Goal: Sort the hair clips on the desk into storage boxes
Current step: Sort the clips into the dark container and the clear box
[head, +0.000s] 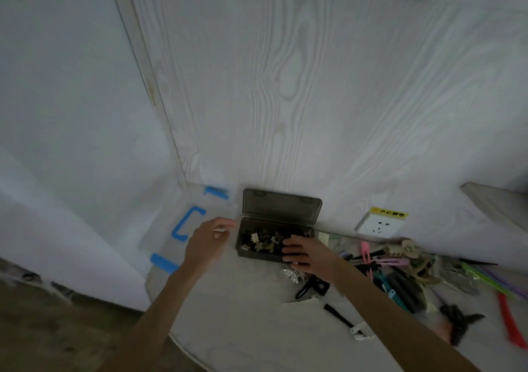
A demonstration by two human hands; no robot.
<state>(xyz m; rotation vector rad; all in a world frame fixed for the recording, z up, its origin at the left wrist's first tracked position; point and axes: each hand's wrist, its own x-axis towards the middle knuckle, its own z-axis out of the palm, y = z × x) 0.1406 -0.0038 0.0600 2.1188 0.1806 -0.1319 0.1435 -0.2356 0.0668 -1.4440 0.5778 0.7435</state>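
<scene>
**Mid-sort: small claw clips going into the smoky grey box**

Right hand (300,253) laid palm-down over the near right corner of the smoky grey storage box (258,250), fingers straight and pointing left across its rim; holding nothing that shows, though anything under the palm stays hidden. Left hand (208,240) raised just left of the box, fingers curled, pinching a small pale piece (221,230) at the fingertips — too blurred to name, likely a little clip.

Inside the box, directly under and left of the right fingers: a heap of small claw clips (264,241) in beige and brown. Hinged lid (281,206) standing upright behind, leaning toward the wall.

Just below the right hand on the worktop (243,309): a silvery butterfly clip (290,274), then a black clip (313,286). Further right along the forearm: a jumble of unsorted hair clips (394,269), pink, teal, black, beige. Far right, a red clip (511,326). Left of the left hand, touching the wall, a clear lidded bin with blue latches (185,223).

Judged as partway through: one box part-filled, most of the pile untouched. Next move probably calls for dropping the pinched piece into the box, then reaching right for another small clip matching the heap, with the right hand steadying the box against sliding.
</scene>
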